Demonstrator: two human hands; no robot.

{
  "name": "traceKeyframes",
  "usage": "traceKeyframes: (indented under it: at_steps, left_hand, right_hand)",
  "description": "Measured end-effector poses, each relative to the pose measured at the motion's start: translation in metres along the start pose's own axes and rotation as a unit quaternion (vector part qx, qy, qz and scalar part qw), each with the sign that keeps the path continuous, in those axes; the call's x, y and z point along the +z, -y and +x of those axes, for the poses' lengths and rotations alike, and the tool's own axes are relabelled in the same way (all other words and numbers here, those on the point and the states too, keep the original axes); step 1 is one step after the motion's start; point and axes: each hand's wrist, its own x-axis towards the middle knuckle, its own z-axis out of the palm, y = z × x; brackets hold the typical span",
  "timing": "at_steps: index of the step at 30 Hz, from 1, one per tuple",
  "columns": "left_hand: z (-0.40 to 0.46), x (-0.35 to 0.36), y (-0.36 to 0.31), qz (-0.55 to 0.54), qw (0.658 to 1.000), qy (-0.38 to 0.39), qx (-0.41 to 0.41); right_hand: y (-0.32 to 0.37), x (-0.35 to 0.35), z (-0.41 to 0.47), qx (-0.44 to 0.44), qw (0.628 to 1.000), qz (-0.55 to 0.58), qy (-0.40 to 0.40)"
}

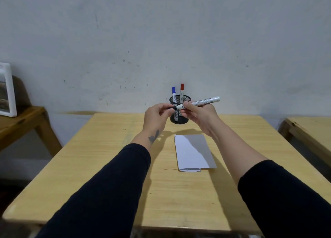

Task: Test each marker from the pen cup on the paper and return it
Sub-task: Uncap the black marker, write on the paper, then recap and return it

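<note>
A black mesh pen cup [176, 120] stands at the far middle of the wooden table [111, 166]. A blue-capped marker [173, 93] and a red-capped marker [182, 90] stick up from it. In front of the cup, above the table, my right hand [198, 117] grips the white barrel of a black marker [205, 102], held nearly level. My left hand [157, 116] pinches that marker's black cap [171, 108] at its left end. Whether the cap is on or just off, I cannot tell. A white sheet of paper [191, 153] lies on the table below my hands.
A second wooden table [308, 130] stands close on the right. On the left a lower wooden stand [23, 123] carries a white framed object [7, 91]. A pale wall rises right behind the pen cup.
</note>
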Motion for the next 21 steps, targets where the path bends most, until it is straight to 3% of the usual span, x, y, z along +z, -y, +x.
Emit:
traceKeyframes:
  at_steps: [9, 21]
  left_hand:
    - [0.000, -0.006, -0.005, 0.070, 0.996, 0.008, 0.046]
    - [-0.004, 0.002, -0.009, 0.052, 0.995, -0.036, 0.078]
  right_hand:
    - [0.000, -0.004, -0.007, 0.015, 0.997, 0.063, 0.048]
    - [-0.004, 0.002, -0.003, -0.006, 0.993, 0.098, 0.059]
